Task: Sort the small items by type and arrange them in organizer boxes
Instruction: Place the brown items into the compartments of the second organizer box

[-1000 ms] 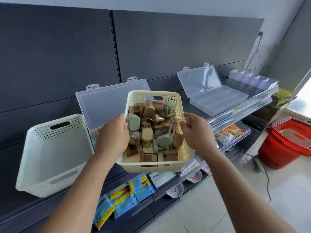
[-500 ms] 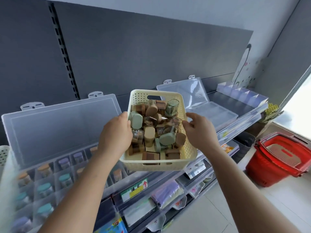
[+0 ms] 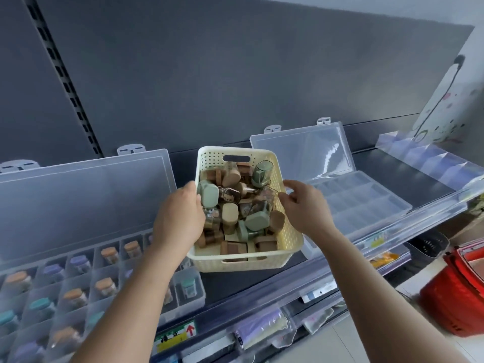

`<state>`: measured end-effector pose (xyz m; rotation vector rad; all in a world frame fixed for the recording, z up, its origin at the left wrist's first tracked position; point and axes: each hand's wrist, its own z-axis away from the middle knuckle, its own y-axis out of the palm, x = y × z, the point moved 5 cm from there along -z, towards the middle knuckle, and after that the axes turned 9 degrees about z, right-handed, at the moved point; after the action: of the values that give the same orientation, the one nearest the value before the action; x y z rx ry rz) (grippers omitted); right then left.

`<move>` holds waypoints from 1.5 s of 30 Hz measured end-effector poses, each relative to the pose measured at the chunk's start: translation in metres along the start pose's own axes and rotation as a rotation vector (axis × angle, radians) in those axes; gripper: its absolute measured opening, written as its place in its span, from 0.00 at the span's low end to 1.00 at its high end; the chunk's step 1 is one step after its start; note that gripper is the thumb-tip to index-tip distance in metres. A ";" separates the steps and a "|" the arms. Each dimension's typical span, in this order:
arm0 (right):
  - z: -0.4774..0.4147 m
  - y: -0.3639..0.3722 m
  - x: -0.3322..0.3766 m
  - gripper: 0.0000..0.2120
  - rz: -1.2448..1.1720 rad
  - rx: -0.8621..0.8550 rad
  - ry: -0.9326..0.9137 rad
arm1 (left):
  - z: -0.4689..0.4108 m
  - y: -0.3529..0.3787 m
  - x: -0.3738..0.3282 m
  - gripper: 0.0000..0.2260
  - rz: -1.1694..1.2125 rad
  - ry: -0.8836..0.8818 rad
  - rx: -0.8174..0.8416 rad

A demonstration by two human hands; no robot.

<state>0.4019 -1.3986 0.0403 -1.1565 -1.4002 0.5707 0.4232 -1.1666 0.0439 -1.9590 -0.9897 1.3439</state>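
One cream perforated plastic basket (image 3: 243, 263), rectangular, with slot handles at both ends; held over the dark shelf (image 3: 235, 286) between two organizer boxes; whether its base rests on the shelf cannot be told.

Contents: a heap of small clear jars (image 3: 230, 218) with green, tan and brown caps; four green caps countable, the rest too piled to count.

Two bare hands on the basket; left hand (image 3: 178, 218), grip closed over the left rim, fingers inside among the jars; right hand (image 3: 303, 205), grip pinching the right rim, thumb inside, fingers outside.

Two clear plastic compartment boxes, both with lids raised against the grey back panel; left organizer box (image 3: 78, 200), touching the basket's left side, its cells each holding one jar capped orange, teal or purple (image 3: 106, 286); right organizer box (image 3: 366, 205), just beside the right hand.

One red plastic shopping basket (image 3: 455, 297) on the floor, far right, well apart.
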 end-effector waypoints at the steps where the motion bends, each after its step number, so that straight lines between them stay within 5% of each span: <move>1: -0.006 0.002 -0.002 0.17 -0.007 0.016 -0.025 | 0.001 0.003 -0.001 0.10 -0.008 -0.025 -0.010; 20: -0.042 0.044 -0.030 0.09 -0.002 0.309 -0.401 | 0.048 0.053 -0.003 0.10 -0.234 -0.412 -0.053; 30: -0.052 0.059 -0.037 0.17 0.080 0.280 -0.436 | 0.036 0.054 -0.005 0.08 -0.445 -0.504 0.066; 33: -0.062 0.054 -0.032 0.18 0.187 0.171 -0.455 | 0.026 0.048 -0.021 0.11 -0.514 -0.417 -0.010; 37: -0.080 0.049 -0.013 0.16 0.118 0.058 -0.564 | 0.013 0.062 -0.054 0.14 -0.216 -0.179 -0.020; 41: -0.091 0.066 0.012 0.25 0.157 0.137 -0.793 | 0.008 0.098 -0.059 0.17 -0.005 -0.276 0.276; 45: -0.095 0.078 0.020 0.28 0.220 0.222 -0.881 | 0.005 0.106 -0.059 0.18 0.000 -0.316 0.331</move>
<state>0.5183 -1.3771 0.0013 -0.9054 -1.8731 1.4768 0.4331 -1.2756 -0.0096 -1.5326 -0.8377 1.7302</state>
